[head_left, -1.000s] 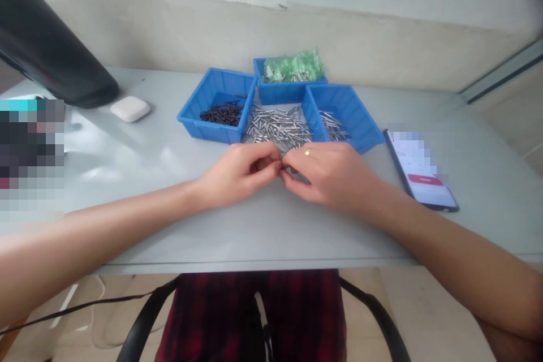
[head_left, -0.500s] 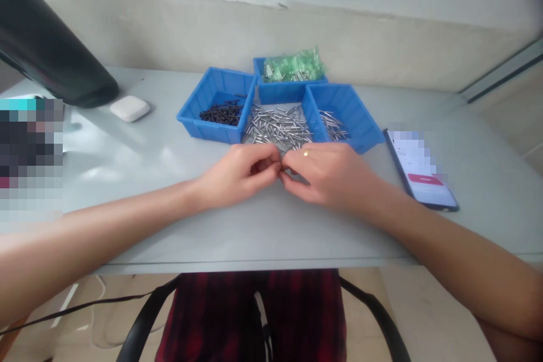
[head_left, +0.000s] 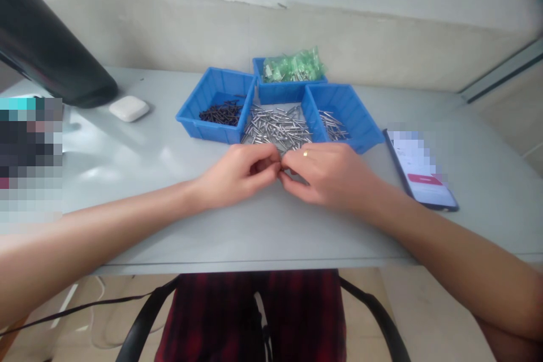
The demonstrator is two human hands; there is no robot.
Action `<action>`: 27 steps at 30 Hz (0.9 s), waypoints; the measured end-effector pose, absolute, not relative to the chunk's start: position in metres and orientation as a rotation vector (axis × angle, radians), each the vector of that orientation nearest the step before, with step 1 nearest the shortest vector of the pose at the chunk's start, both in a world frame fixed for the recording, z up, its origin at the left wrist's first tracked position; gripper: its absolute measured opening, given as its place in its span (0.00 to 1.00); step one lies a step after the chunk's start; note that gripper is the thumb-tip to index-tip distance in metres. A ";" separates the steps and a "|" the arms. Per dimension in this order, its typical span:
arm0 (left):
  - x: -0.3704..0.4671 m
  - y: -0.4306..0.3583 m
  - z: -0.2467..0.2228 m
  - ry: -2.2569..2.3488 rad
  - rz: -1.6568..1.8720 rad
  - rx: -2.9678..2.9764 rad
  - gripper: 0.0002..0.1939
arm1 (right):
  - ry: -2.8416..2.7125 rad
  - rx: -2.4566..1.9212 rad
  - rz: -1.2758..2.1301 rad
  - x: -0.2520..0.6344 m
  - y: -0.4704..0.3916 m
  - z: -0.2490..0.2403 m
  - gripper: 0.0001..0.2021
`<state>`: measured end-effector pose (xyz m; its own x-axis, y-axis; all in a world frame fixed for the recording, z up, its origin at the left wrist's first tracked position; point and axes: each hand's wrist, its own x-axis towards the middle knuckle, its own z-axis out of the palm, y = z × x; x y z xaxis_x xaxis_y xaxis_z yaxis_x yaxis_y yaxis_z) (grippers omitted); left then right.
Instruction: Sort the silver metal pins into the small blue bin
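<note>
My left hand [head_left: 240, 175] and my right hand [head_left: 328, 175] meet fingertip to fingertip over the table, just in front of a pile of thin silver metal pins [head_left: 278, 126]. Both are closed in a pinch. Whatever sits between the fingertips is too small and covered to make out. A gold ring is on a finger of my right hand. Behind my left hand, a blue bin [head_left: 212, 130] holds dark screw-like pieces [head_left: 223, 113]. The blue bin on the right [head_left: 360, 119] has several silver pins [head_left: 335, 126] lying in it.
At the back, a third blue bin [head_left: 288, 92] carries a green plastic bag [head_left: 297, 65] with small parts. A phone [head_left: 424, 175] lies on the right. On the left are a white case [head_left: 129, 108] and a dark cylinder [head_left: 55, 39]. The table's front edge [head_left: 263, 266] runs below my forearms.
</note>
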<state>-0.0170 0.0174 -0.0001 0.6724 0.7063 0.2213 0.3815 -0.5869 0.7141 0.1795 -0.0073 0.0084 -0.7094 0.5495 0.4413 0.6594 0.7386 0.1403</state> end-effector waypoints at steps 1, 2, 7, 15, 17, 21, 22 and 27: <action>-0.017 0.017 0.000 0.834 0.655 2.241 0.07 | -2.569 -0.930 -0.409 0.180 -0.008 0.008 0.09; -0.017 0.017 0.000 0.834 0.655 2.240 0.07 | -2.569 -0.928 -0.410 0.180 -0.008 0.008 0.09; -0.018 0.017 0.000 0.837 0.655 2.246 0.07 | -2.568 -0.921 -0.416 0.179 -0.008 0.009 0.09; -0.017 0.017 0.000 0.825 0.659 2.258 0.07 | -2.566 -0.923 -0.429 0.179 -0.008 0.008 0.09; -0.017 0.017 0.000 0.818 0.665 2.262 0.07 | -2.568 -0.919 -0.429 0.179 -0.008 0.008 0.09; -0.016 0.018 -0.001 0.809 0.667 2.270 0.07 | -2.576 -0.919 -0.430 0.179 -0.008 0.008 0.10; -0.017 0.018 -0.001 0.809 0.665 2.270 0.07 | -2.576 -0.916 -0.431 0.179 -0.008 0.008 0.10; -0.018 0.018 -0.001 0.808 0.662 2.274 0.07 | -2.580 -0.914 -0.435 0.179 -0.008 0.009 0.10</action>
<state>-0.0181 0.0177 -0.0014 0.6858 0.6869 0.2406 0.3714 -0.6146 0.6959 0.1790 -0.0080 0.0087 -0.7221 0.5363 0.4369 0.6499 0.7423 0.1629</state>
